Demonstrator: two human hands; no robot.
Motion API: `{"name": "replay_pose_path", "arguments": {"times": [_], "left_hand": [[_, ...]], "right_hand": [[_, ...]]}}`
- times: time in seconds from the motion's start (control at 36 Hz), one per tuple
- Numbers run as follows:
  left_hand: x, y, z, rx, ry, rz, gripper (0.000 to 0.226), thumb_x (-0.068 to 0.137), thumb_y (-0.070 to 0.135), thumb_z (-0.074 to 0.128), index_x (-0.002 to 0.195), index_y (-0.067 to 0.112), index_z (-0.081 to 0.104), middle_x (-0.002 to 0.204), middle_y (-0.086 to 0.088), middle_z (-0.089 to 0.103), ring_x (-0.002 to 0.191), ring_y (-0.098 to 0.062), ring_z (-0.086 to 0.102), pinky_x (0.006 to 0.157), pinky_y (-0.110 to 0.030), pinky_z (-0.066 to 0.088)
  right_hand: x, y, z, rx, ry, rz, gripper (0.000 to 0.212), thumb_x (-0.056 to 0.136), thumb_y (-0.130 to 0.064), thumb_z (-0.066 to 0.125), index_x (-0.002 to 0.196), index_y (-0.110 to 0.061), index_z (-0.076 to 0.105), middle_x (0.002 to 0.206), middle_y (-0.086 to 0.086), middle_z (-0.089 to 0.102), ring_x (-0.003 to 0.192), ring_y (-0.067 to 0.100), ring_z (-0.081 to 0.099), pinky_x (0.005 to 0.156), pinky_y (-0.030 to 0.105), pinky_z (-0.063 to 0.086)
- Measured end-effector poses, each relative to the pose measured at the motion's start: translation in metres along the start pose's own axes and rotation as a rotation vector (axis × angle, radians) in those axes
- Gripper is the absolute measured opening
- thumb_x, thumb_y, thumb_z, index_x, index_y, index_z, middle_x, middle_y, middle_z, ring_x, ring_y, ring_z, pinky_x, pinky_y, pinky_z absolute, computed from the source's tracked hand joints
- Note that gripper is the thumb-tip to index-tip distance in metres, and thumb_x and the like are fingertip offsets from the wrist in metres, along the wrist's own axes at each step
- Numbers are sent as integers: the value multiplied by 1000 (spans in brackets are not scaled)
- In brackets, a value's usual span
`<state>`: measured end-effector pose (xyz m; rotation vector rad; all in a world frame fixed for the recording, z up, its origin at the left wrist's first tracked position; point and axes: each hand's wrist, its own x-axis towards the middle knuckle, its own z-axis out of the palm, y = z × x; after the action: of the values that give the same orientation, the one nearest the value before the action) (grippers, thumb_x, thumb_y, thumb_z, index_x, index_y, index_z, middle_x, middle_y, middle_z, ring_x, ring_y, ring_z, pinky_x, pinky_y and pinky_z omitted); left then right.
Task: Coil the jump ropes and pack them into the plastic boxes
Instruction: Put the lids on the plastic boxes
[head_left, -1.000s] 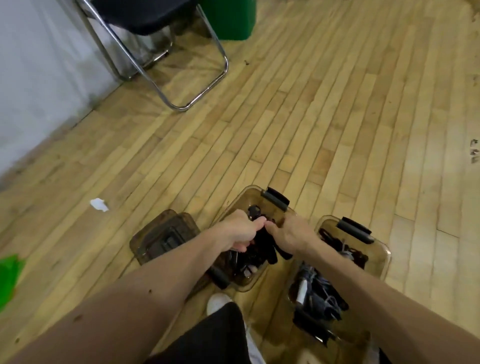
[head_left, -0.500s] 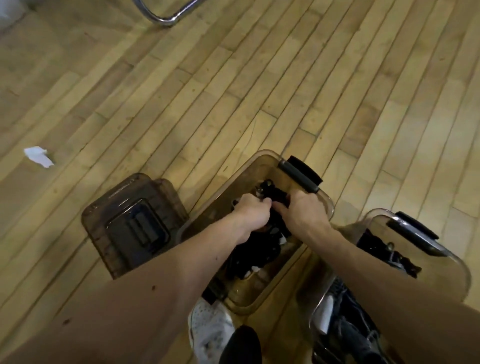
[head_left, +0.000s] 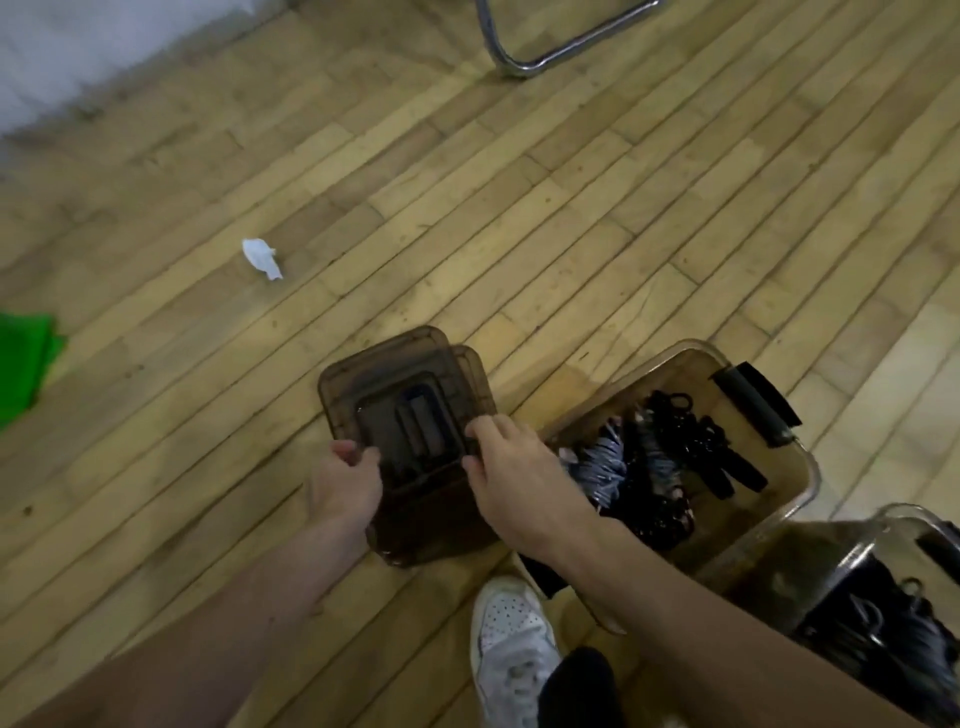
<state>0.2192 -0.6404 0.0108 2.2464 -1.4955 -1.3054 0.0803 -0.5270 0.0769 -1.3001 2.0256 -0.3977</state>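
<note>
Far to the left of the brown lids (head_left: 410, 395), a green thing (head_left: 23, 364) lay at the edge of the wood floor (head_left: 571, 218). A small white scrap of paper (head_left: 262, 258) lay on the floor up and to the left of the lids, well apart from them.

The left hand (head_left: 345, 486) held the left side of the lids. Its fingers were curled over the edge, with the thumb on top. The lids were see-through brown plastic, one on top of the other and not quite lined up.

The right hand (head_left: 511, 478) held the right side of the lids, with its fingers bent and pressed on the edge.

Below the lids and a bit right, a white shoe (head_left: 511, 639) stood on the floor. Far above the lids, a shiny chair leg (head_left: 556, 52) showed at the top.

Just right of the lids sat an open plastic box (head_left: 675, 366). Black and grey jump ropes (head_left: 665, 467) lay bundled inside it. A black latch (head_left: 753, 410) sat on its far end.

Farther right of the lids was a second box (head_left: 789, 556), partly cut off. It also had dark ropes (head_left: 883, 654) in it, but they looked blurry.
</note>
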Motion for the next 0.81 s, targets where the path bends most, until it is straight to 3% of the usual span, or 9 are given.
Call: {"name": "replay_pose_path", "arguments": {"times": [0.08, 0.14, 0.28, 0.42, 0.53, 0.61, 0.67, 0.72, 0.81], "left_hand": [[33, -43, 2, 43, -42, -134, 62, 98, 36, 60, 149, 13, 33, 146, -15, 46, 130, -38, 48, 109, -52, 42], [40, -61, 9, 33, -114, -193, 74, 97, 43, 60, 154, 11, 26, 153, -15, 40, 136, -38, 43, 113, -52, 38], [30, -71, 16, 38, -152, -94, 31, 98, 17, 62, 126, 2, 59, 117, -15, 64, 114, -35, 60, 100, -47, 50], [36, -64, -1, 80, -78, 67, 11, 101, 21, 55, 106, 19, 64, 100, -4, 68, 98, -28, 66, 87, -51, 57], [33, -36, -38, 128, -1, 197, 19, 102, 20, 53, 111, 11, 68, 94, -5, 67, 94, -26, 64, 85, -43, 53], [21, -1, -64, 142, -106, 399, 21, 104, 19, 48, 117, 17, 65, 95, 3, 64, 94, -18, 59, 78, -30, 45], [10, 27, -75, 186, -197, 533, 20, 104, 22, 47, 115, 23, 63, 97, 8, 65, 92, -11, 59, 73, -22, 41], [4, 48, -75, 222, -279, 642, 18, 104, 26, 47, 108, 22, 64, 97, 7, 66, 92, -9, 61, 69, -20, 40], [-11, 76, -60, 343, -406, 747, 29, 103, 35, 45, 120, 19, 62, 107, 2, 65, 103, -17, 61, 73, -29, 48]], "right_hand": [[21, -15, 26, 223, -249, 255, 45, 108, -25, 43, 151, -15, 31, 147, 9, 43, 131, 26, 46, 107, 37, 43], [29, -17, 43, 339, -360, 391, 50, 107, -26, 47, 151, -16, 28, 142, 11, 47, 124, 27, 53, 103, 39, 49], [28, -10, 73, 369, -381, 449, 57, 103, -23, 53, 154, -21, 25, 144, 8, 45, 127, 25, 51, 107, 39, 47], [32, -15, 62, 352, -187, 337, 55, 106, -19, 47, 156, -21, 24, 158, 2, 31, 140, 21, 39, 112, 32, 39], [41, -30, 31, 155, 153, 216, 62, 107, -24, 45, 160, -14, 13, 168, 4, 8, 155, 21, 6, 124, 34, 12], [46, -38, -10, 182, 328, 234, 72, 106, -40, 43, 160, -11, 4, 168, 9, 8, 154, 25, 14, 123, 41, 20], [39, -39, -39, 240, 384, 270, 67, 106, -46, 39, 158, -12, 14, 161, 11, 28, 142, 26, 39, 114, 47, 40], [21, -33, -64, 290, 449, 318, 44, 106, -45, 39, 139, -16, 38, 131, 8, 57, 108, 19, 62, 85, 38, 56], [-21, -10, -88, 394, 506, 462, 21, 105, -41, 44, 113, -21, 41, 93, -6, 59, 74, 7, 60, 58, 22, 49]]}}
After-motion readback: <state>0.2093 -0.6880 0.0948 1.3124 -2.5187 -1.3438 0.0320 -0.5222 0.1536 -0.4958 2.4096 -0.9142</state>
